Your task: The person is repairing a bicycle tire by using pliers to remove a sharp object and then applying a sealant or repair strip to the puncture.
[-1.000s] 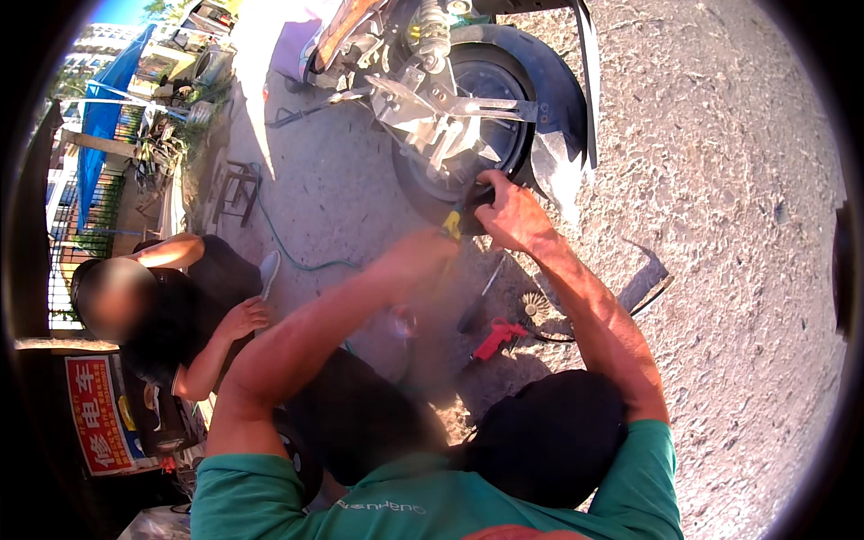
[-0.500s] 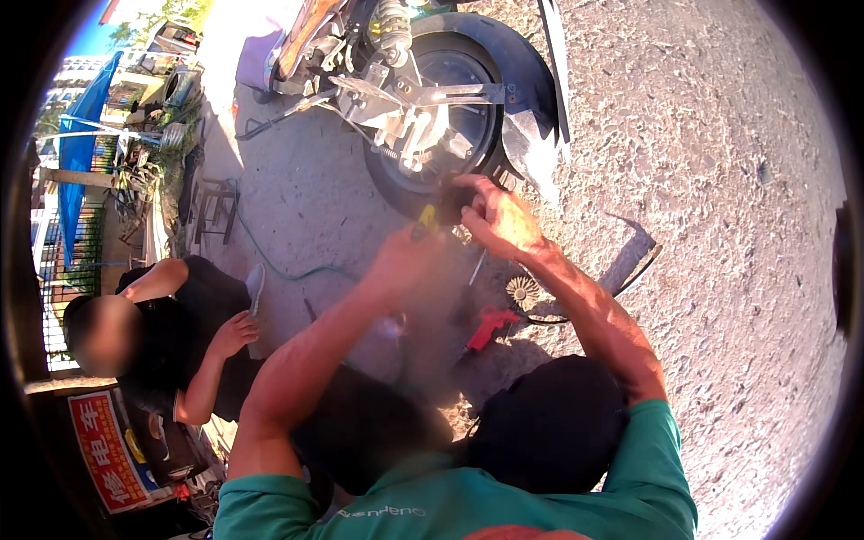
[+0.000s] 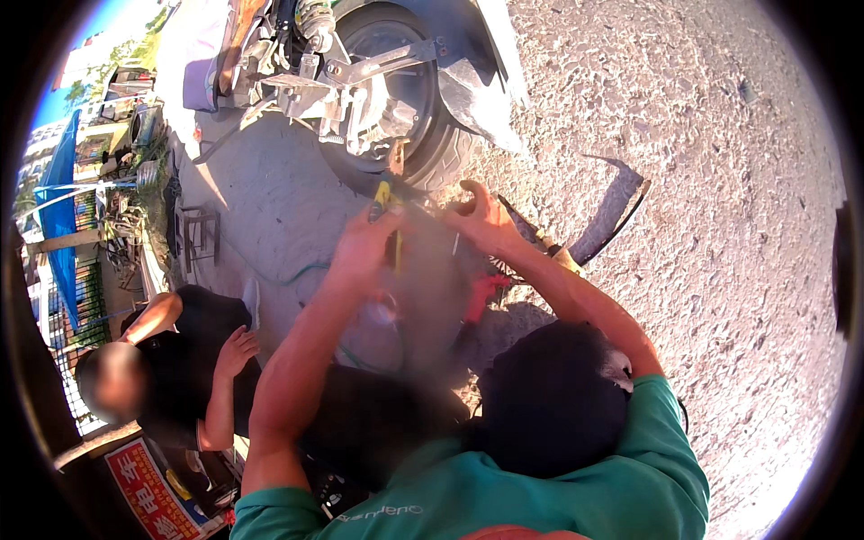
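My left hand (image 3: 367,232) grips a yellow-handled tool (image 3: 383,193), whose upper end is at the lower part of a vehicle's wheel (image 3: 447,148), by metal brackets and a spring. My right hand (image 3: 479,219) is just below the tyre, fingers bent and apart, with nothing visible between them. A red gun-like tool (image 3: 481,294) lies on the ground under my right forearm, beside some partly hidden parts. A hazy smudge blurs the space between my arms.
A co-worker in black (image 3: 193,360) squats at my left. A small stool (image 3: 202,238), a thin green hose, a blue canopy (image 3: 58,234) and clutter line the left side; a red sign (image 3: 148,486) is at lower left. A curved black piece (image 3: 621,238) lies at right.
My right hand has come down and away from the tyre's rim. My left hand stays on the tool. The wheel and surroundings have shifted in the view, the wheel toward upper left.
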`<action>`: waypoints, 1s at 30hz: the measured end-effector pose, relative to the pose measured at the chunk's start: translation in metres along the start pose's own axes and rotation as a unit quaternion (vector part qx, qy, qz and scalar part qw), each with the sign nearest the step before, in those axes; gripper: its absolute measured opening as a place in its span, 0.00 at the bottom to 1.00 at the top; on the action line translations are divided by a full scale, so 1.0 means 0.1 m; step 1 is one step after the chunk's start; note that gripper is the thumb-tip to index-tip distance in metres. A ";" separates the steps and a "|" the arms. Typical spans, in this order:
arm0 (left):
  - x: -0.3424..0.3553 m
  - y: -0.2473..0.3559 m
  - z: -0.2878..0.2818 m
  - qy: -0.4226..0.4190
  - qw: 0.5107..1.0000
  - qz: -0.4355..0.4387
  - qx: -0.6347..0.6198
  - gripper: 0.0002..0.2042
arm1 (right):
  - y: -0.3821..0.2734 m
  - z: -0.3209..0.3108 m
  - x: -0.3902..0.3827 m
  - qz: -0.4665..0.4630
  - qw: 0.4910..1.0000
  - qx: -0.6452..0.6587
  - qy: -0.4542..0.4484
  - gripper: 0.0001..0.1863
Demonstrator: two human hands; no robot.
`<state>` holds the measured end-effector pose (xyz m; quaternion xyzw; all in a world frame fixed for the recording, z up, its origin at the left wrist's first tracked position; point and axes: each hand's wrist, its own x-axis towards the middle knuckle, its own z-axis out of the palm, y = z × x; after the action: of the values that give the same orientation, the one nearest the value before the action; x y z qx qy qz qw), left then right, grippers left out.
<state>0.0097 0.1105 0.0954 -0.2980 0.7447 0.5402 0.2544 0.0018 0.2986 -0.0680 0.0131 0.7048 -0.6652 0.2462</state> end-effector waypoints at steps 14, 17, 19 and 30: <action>-0.06 0.14 0.14 0.002 0.997 0.003 -0.077 0.14 | -0.57 -0.01 0.61 -0.058 0.955 0.241 0.162 0.24; -0.06 0.14 0.15 0.002 0.996 0.000 -0.086 0.14 | -0.55 -0.03 0.61 -0.099 0.946 0.267 0.157 0.32; -0.06 0.10 0.10 -0.001 0.996 0.006 -0.092 0.14 | -0.60 -0.06 0.55 -0.080 0.950 0.277 0.121 0.35; -0.01 0.03 0.06 -0.043 0.991 0.020 -0.126 0.14 | -0.55 -0.12 0.55 -0.122 0.941 0.289 0.125 0.34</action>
<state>0.0091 0.1170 0.0963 -0.2893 0.6652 0.6468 0.2354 -0.0699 0.2870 -0.0367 0.0808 0.5040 -0.8579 0.0587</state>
